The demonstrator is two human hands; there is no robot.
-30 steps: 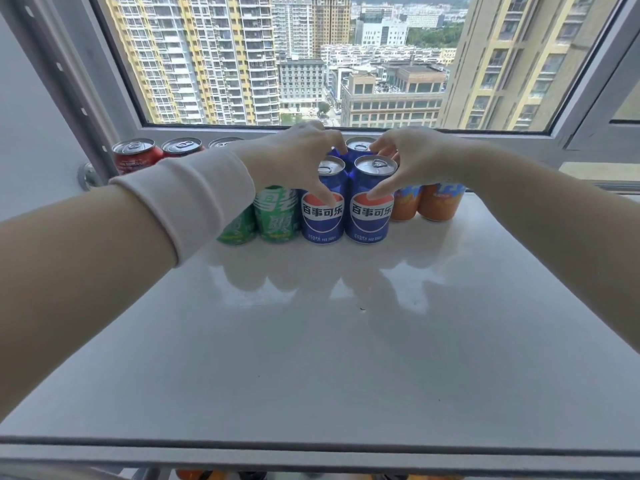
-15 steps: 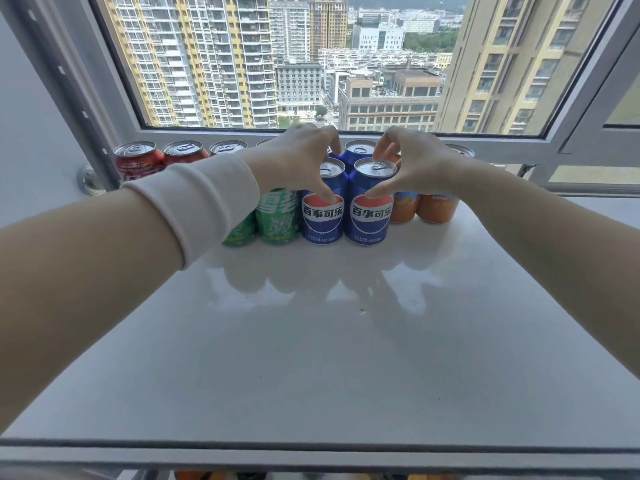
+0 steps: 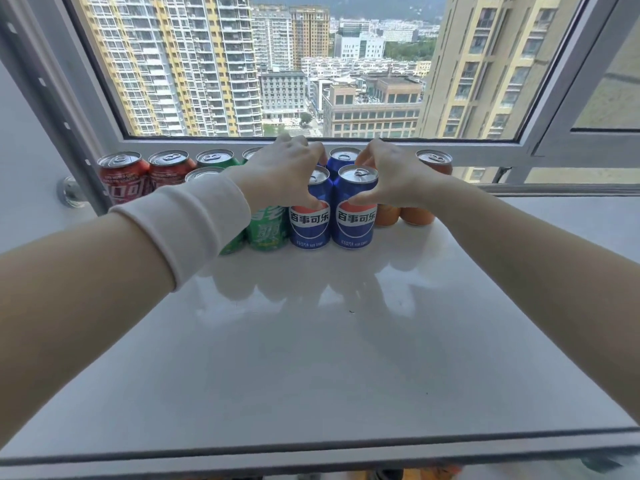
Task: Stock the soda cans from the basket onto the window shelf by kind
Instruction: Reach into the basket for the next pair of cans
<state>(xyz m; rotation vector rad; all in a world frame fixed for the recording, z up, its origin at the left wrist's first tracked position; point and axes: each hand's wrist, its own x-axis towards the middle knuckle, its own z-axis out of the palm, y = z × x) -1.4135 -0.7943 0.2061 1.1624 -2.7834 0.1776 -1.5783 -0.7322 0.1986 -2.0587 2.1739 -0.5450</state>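
Judging from the cans ranged below the window frame point(image 3: 311, 142), how far along is the stocking? (Reader)

Nearly complete, by appearance. On the window shelf point(image 3: 311, 341) the kinds stand grouped along the frame: red cans point(image 3: 123, 178) at its left end, green cans point(image 3: 266, 230) next, blue cans point(image 3: 343, 157) under its middle, orange cans point(image 3: 417, 214) toward its right. All are upright, most in two ranks, one against the frame and one in front. (Legend)

And the hands? (Reader)

The left hand point(image 3: 280, 174) grips the front-left blue can point(image 3: 310, 216), thumb on the label, fingers curled over behind the rim. The right hand point(image 3: 398, 178) grips the front-right blue can point(image 3: 355, 216) likewise. Both cans stand on the shelf, touching each other, one rank out from the frame. (Legend)

What remains? (Reader)

Probably only letting go. The basket is not in view. Orange shapes show under the shelf edge farthest from the frame, too cut off to name, so whether any cans are unstocked cannot be told. (Legend)
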